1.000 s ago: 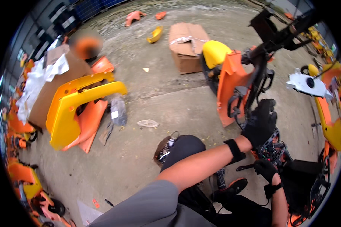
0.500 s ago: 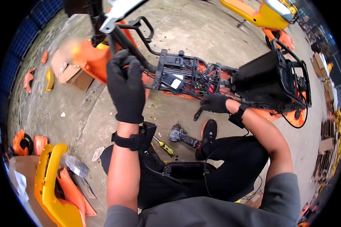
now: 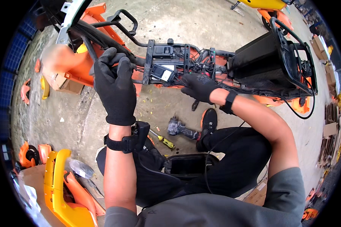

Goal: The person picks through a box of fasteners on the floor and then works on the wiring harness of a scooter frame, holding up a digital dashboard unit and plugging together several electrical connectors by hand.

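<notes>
A partly stripped scooter frame [image 3: 151, 62] of black tubes lies across the view, with orange body panels beneath and beside it. My left hand [image 3: 115, 89], black-gloved, is at the frame's front end by the slanted tubes. Its fingers are bent toward the thumb; what they hold, if anything, I cannot make out. My right hand [image 3: 199, 87], also gloved, is closed at the near edge of the frame, beside the tangled wires [image 3: 195, 62]. Its fingertips are hidden. Between my hands a black box with a white label [image 3: 163, 73] sits in the frame.
On the floor lie a cordless power tool [image 3: 181, 128] and a yellow-handled screwdriver [image 3: 165, 142], near my shoe [image 3: 209, 120]. A black bin-shaped box [image 3: 252, 68] stands at the frame's right end. Yellow panels [image 3: 57, 185] lie lower left, beside orange ones.
My right hand has moved left along the frame toward the labelled box. My left hand has shifted slightly left and down, its fingers still bent. The whole view has shifted somewhat.
</notes>
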Demonstrator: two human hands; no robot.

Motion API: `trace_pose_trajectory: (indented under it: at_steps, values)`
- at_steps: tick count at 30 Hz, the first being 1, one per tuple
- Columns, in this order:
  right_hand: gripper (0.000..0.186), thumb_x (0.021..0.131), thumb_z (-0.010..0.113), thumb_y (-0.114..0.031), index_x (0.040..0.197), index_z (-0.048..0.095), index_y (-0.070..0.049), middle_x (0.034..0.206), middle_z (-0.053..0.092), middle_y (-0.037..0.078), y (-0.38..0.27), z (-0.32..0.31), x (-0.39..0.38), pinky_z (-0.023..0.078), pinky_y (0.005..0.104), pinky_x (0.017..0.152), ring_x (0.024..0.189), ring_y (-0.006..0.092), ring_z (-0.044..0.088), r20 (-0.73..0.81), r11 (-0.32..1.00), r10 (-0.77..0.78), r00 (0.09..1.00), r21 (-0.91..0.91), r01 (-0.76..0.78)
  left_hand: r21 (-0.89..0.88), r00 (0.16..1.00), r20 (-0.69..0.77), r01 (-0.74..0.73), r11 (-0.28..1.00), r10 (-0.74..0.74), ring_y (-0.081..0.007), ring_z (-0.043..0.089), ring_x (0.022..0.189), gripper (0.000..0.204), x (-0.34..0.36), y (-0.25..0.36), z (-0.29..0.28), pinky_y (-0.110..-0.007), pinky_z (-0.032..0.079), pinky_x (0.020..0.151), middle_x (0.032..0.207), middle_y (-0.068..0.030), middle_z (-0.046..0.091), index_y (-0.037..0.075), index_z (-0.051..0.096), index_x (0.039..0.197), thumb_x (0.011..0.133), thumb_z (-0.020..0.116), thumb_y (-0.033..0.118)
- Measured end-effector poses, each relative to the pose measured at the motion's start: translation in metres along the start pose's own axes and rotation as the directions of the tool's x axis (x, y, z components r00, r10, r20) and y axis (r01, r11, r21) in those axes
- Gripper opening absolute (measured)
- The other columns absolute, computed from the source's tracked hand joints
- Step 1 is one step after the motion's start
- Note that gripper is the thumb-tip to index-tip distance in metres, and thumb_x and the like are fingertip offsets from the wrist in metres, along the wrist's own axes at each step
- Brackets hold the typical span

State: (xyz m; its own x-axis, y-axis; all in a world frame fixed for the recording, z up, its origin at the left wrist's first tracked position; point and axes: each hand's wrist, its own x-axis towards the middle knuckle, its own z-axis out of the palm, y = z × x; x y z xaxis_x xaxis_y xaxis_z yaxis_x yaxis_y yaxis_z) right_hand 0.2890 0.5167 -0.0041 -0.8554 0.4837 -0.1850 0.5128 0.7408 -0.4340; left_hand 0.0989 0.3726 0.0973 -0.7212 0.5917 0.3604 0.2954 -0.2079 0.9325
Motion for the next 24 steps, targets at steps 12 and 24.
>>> trace_pose_trajectory:
  at_steps: [12, 24]
  values:
    - [0.065, 0.074, 0.07, -0.044, 0.12, 0.05, -0.002, 0.11, 0.056, 0.018, -0.012, 0.049, 0.075, 0.045, 0.0443, 0.086, 0.105, 0.0344, 0.054, -0.196, 0.955, 0.081, 0.977, -0.264, -0.132, 0.05, 0.996, 0.084, 0.039, 0.998, -0.043, -0.0128, 0.059, 0.083, 0.035, -0.001, -0.011, 0.008, -0.026, 0.048, 0.072, 0.104, -0.0112, 0.058, -0.004, 0.047, 0.12, 0.09, 0.056, 0.012]
    - [0.059, 0.07, 0.074, -0.032, 0.114, 0.051, -0.001, 0.113, 0.052, 0.02, -0.004, 0.025, 0.089, 0.043, 0.0458, 0.092, 0.109, 0.0363, 0.049, -0.103, 0.991, 0.098, 0.99, -0.076, -0.106, 0.293, 0.976, 0.217, -0.065, 0.954, 0.0, -0.0154, 0.061, 0.087, 0.032, -0.001, -0.028, 0.019, -0.029, 0.049, 0.078, 0.104, -0.0133, 0.059, -0.004, 0.05, 0.115, 0.086, 0.058, 0.007]
